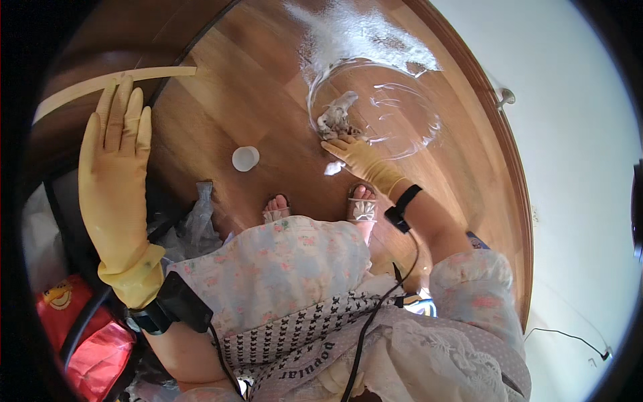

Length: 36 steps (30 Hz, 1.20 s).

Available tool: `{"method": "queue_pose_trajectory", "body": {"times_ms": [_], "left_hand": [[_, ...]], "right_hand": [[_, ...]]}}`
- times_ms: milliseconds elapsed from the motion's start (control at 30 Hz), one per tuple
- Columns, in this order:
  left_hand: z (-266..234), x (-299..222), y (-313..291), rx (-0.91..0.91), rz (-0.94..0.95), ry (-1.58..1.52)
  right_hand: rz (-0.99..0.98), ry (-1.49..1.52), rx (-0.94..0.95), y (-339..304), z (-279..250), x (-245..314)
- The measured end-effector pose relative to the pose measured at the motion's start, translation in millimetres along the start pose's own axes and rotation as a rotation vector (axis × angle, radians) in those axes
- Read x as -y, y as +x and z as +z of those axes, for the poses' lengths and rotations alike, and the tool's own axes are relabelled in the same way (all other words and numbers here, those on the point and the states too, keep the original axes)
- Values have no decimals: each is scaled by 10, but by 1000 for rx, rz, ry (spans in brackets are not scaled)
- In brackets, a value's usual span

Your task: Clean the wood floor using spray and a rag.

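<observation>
My left hand (pixel 115 154), in a yellow rubber glove, is open with its fingers stretched out. Its fingertips are at a pale curved strip (pixel 151 72) along dark furniture on the left; whether they press on it I cannot tell. My right hand (pixel 365 161), gloved the same way, is down at the wooden floor and closed on the near end of a crumpled, dirty grey-white rag (pixel 337 115). Some of its fingertips are hidden in the folds. White foam (pixel 365 37) lies beyond the rag, and a thin ring of suds curves around it.
A small white round cup or lid (pixel 246 159) sits on the floor between my hands. A white foam blob (pixel 333 167) lies beside my right hand. Plastic bags (pixel 197 221) and a red package (pixel 87 335) crowd the lower left. A white wall (pixel 569 167) with dark skirting bounds the right.
</observation>
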<state>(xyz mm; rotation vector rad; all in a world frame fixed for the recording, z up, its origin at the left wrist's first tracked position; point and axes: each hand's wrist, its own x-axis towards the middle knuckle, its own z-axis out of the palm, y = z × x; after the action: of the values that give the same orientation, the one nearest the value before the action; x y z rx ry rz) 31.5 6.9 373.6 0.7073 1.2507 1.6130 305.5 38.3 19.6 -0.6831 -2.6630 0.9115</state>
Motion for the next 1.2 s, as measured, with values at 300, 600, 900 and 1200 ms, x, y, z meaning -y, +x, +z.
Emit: {"method": "queue_pose_trajectory", "body": {"times_ms": [300, 600, 900, 1200], "left_hand": [[-185, -123, -29, -20, -324, -1102], [-137, 141, -7, 124, -170, -984], [-388, 79, -34, 309, -142, -871], [-174, 71, -30, 131, -220, -1060]], "right_hand": [[782, -387, -456, -672, -485, -1064], [1285, -218, -758, -400, -533, -1426], [1060, 133, -502, -745, -719, -835], [43, 80, -99, 95, 432, 501]]}}
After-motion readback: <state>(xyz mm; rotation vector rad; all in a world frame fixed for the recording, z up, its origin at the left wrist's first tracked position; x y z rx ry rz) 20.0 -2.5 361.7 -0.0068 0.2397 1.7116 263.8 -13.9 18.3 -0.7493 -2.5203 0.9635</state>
